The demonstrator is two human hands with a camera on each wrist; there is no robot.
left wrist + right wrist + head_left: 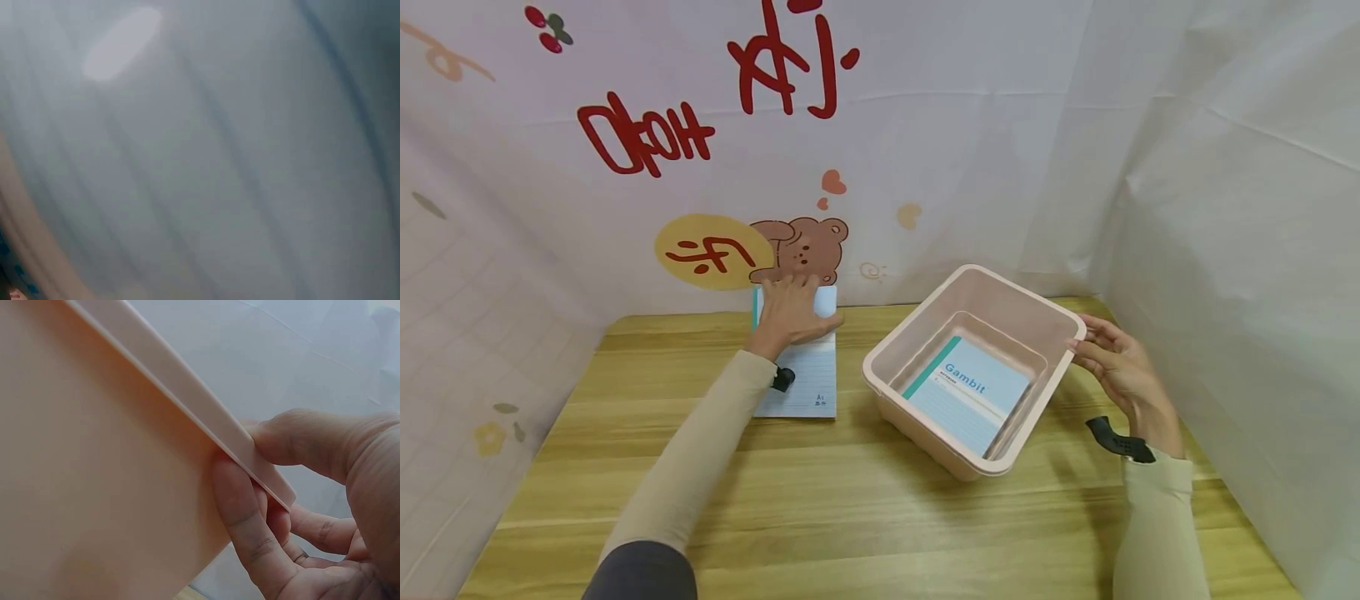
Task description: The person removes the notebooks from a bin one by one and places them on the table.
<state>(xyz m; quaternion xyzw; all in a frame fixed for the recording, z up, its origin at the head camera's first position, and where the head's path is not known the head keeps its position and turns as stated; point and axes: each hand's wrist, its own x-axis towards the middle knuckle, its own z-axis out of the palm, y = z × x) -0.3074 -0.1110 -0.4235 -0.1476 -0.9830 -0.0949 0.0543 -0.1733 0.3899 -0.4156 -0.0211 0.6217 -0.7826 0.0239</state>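
- two hands work over a wood-grained table point(790, 492); at its far left we see a pale hanging cloth point(460, 250) with faint grid lines and a small flower print.
- further right, on the back cloth, we find a yellow oval point(679, 229) with a red character, and a brown cartoon bear point(808, 246) just beside it.
- below the bear we see the left hand point(793, 310), palm down over the upper part of the left notebook point(803, 379), fingers spread and thumb stretched to the right; how firmly it touches, we cannot tell.
- that notebook lies flat near the table's back edge, pale blue and lined, a teal strip showing at its left; the left wrist view gives us only a blurred close-up of lines.
- to its right, well apart, stands a pale pink tub point(1007, 312), turned at an angle.
- inside, on the tub's bottom, we see a second notebook point(966, 396), cover up, marked "gambit", with a teal spine.
- at the tub's right corner, we see the right hand point(1116, 362) pinching the rim between thumb and fingers.
- below that hand, we note a black band point(1116, 440) at the wrist.
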